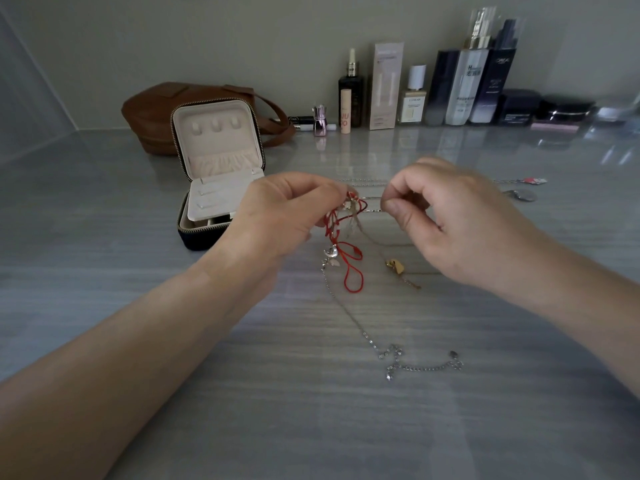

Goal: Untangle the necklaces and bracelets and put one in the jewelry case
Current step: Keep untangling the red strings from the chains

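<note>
Between left grip [280,214] and right grip [450,220] hangs the tangle [346,218] (pinched).

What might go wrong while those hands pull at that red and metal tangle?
1. The left hand grips the red cord at the knot while the right hand pinches a thin chain stretched from it; pulling harder may tighten it or snap a link.
2. The silver chain trails from the tangle across the table and could snag further.
3. The gold pendant by the right wrist might get dragged.
</note>
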### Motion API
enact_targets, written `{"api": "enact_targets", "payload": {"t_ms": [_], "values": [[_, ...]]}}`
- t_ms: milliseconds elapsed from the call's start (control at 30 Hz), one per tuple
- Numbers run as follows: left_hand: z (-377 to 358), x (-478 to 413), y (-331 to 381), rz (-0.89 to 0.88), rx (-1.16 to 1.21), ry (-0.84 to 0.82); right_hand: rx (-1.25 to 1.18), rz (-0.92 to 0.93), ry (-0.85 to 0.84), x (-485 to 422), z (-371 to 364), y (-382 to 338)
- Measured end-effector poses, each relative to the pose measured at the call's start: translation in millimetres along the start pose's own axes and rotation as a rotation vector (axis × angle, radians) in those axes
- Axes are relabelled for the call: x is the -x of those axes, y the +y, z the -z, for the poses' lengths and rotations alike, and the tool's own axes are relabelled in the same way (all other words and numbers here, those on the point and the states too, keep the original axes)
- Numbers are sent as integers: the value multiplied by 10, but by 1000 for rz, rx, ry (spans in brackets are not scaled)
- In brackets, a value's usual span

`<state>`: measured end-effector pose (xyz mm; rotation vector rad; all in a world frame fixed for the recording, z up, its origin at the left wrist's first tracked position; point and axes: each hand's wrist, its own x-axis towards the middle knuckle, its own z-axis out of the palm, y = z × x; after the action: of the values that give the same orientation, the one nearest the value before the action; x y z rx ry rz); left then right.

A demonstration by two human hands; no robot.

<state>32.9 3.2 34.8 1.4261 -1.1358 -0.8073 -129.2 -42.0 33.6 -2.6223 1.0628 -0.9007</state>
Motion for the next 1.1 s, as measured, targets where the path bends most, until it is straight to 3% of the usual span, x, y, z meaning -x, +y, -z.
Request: {"api": "enact_targets", "payload": {"t_ms": [267, 667, 833, 1100], "values": [[3, 16, -35, -44, -11, -112, -97, -16, 45, 4, -22, -10], [-22, 29, -27, -148, -40, -138, -237, 10, 65, 27, -30, 27], [-28, 39, -28, -142, -40, -160, -116, 118, 157, 21, -58, 39], [-18, 26, -38, -89, -11, -128, 300, 419, 323, 9, -96, 90]]}}
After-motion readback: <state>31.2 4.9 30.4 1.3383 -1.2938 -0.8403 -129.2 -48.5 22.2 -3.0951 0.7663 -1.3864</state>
